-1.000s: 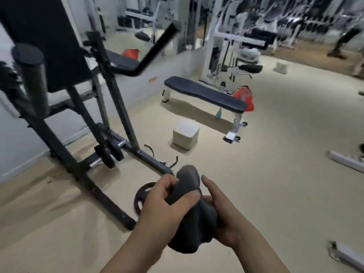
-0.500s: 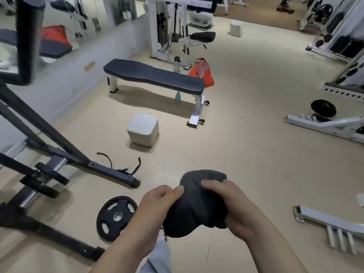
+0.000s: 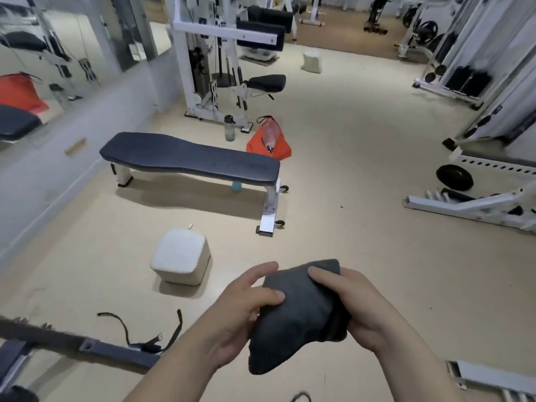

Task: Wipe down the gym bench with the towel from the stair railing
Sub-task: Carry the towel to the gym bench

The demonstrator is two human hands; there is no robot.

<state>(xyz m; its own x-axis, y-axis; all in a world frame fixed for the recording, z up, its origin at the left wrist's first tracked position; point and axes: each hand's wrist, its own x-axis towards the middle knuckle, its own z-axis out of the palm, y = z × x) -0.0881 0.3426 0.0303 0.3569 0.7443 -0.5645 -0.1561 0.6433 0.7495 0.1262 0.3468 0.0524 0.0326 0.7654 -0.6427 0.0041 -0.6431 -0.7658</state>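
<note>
One flat gym bench with a dark padded top and white metal legs (image 3: 191, 161) is seen standing on the beige floor, and it serves as the landmark. Beyond the bench, a white cable machine (image 3: 216, 68) is placed, with an orange bag (image 3: 268, 143) and a clear water bottle (image 3: 229, 128) just behind the bench's right end. In front of the bench, nearer the camera, a pale cube-shaped stool (image 3: 181, 256) is set, and a black strap (image 3: 139, 338) is left lying further forward of it. Well in front of the bench, the bundled dark grey towel (image 3: 298, 311) is held above the floor. It is clasped by the right hand (image 3: 356, 306), whose fingers are curled closed around its upper part, while the left hand (image 3: 243, 311) is pressed against its side with the thumb on the cloth and the other fingers only loosely bent.

No wiping appears to have begun; the bench top is not yet touched. For the step to be done well, the towel should probably be folded into a flat pad, the stool should be skirted, and the padding should be covered end to end in overlapping strokes.
</note>
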